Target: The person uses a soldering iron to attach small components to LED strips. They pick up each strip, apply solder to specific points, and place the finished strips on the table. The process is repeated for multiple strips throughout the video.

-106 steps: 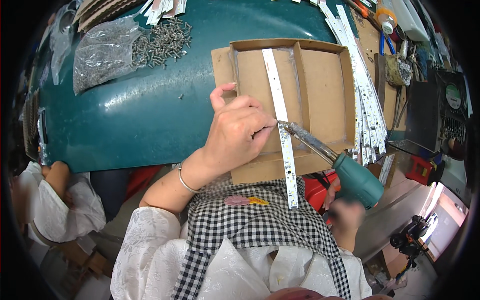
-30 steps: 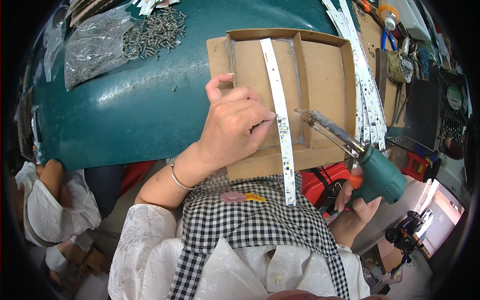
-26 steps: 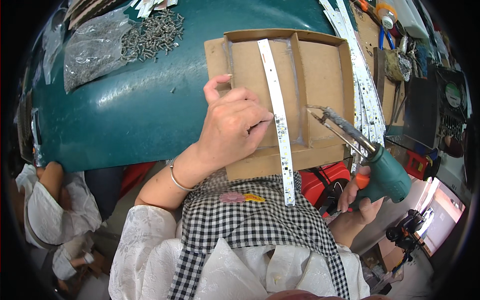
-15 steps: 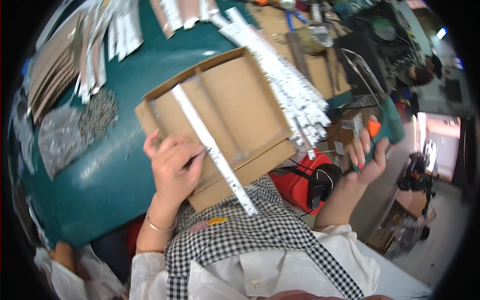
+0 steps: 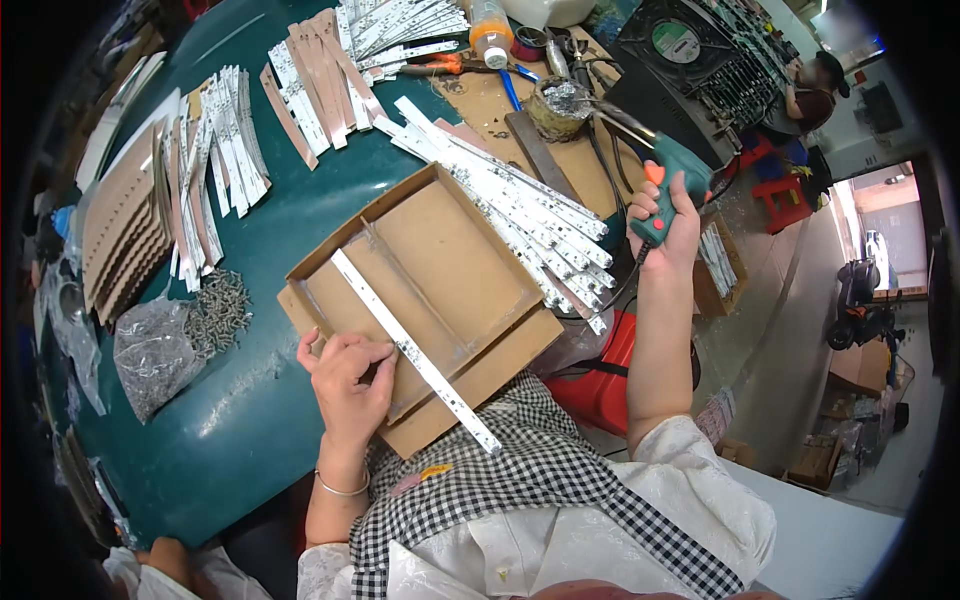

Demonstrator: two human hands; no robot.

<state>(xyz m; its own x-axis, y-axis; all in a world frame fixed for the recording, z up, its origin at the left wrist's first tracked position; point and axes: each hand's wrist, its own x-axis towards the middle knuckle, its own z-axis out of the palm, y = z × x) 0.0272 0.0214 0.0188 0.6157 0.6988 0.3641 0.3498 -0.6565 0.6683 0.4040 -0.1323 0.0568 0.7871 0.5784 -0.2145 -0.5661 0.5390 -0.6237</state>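
A shallow cardboard tray point(image 5: 470, 250) with a low divider lies tilted at the table edge, over my lap. One white LED strip point(image 5: 425, 365) crosses it slantwise, its near end hanging over the front rim onto my checked apron. My left hand point(image 5: 350, 380) is over the tray's left side, with curled fingers and thumb pinching the strip's edge near its middle. My right hand point(image 5: 668, 215) is raised to the right of the tray, wrapped round a green soldering gun point(image 5: 680, 170) with an orange trigger. Its metal tip points up and left, near a small pot point(image 5: 562, 108).
Many white strips point(image 5: 520, 200) are heaped beyond the tray. More strip bundles point(image 5: 235, 140) lie at the far left, with a bag of screws point(image 5: 160, 350) nearer. A red stool point(image 5: 600, 375) stands at right. Another person's arm point(image 5: 165, 560) shows at lower left.
My right hand has moved up and left with the soldering gun, bringing its tip near the pot. The left hand stays at the strip. The view has shifted.
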